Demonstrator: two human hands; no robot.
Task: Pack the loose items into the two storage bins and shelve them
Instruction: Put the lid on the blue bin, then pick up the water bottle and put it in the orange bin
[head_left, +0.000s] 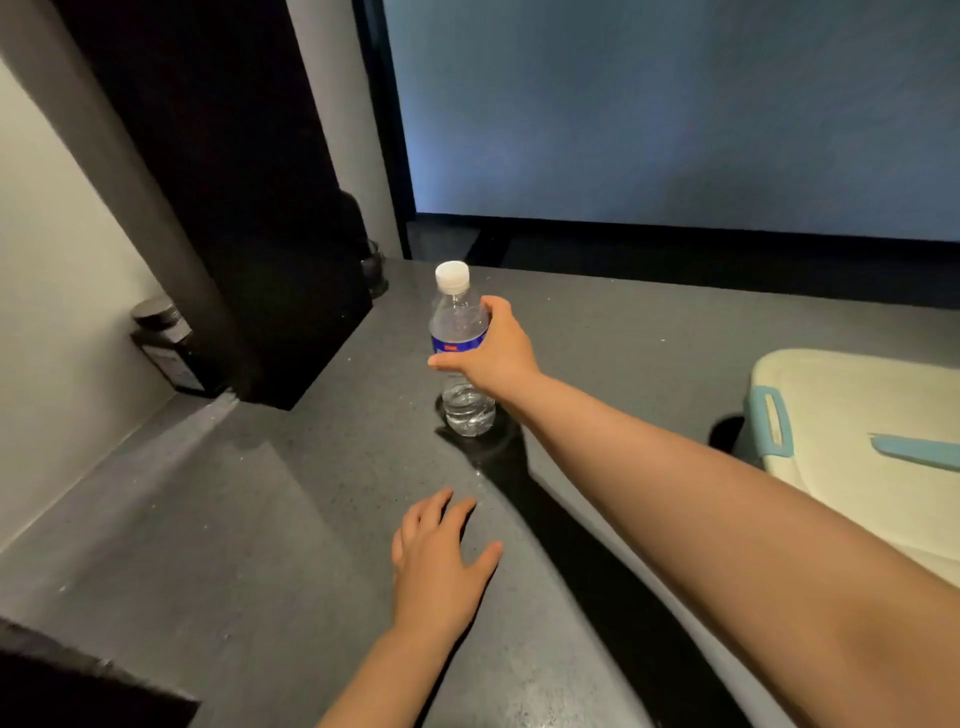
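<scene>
While my right hand (498, 348) reaches out across the grey counter (260, 519), it wraps the middle of item one: a clear plastic water bottle (460, 353), white cap, blue label band, upright, its base on the counter surface, a little water visible in its lower part. My thumb lies across the label on the near side; the other fingers curl round the far side, one fingertip showing at the bottle's shoulder. My left hand (436, 561) lies nearer to me, palm down, fingers relaxed and slightly spread, gripping nothing; whether it presses the counter or hangs just above it I cannot tell. Item two: a pale cream storage bin (841, 415) at the right edge, lid on, with a light blue latch on its near-left side and a light blue strip on top; it stands well apart from the bottle and is only partly in view. Item three: a dark jar (166, 343) with a dark lid, at the left against the white wall. Item four: a tall black block (270, 234) standing on the counter between jar and bottle. Behind the counter, a blue-grey panel (675, 104).
</scene>
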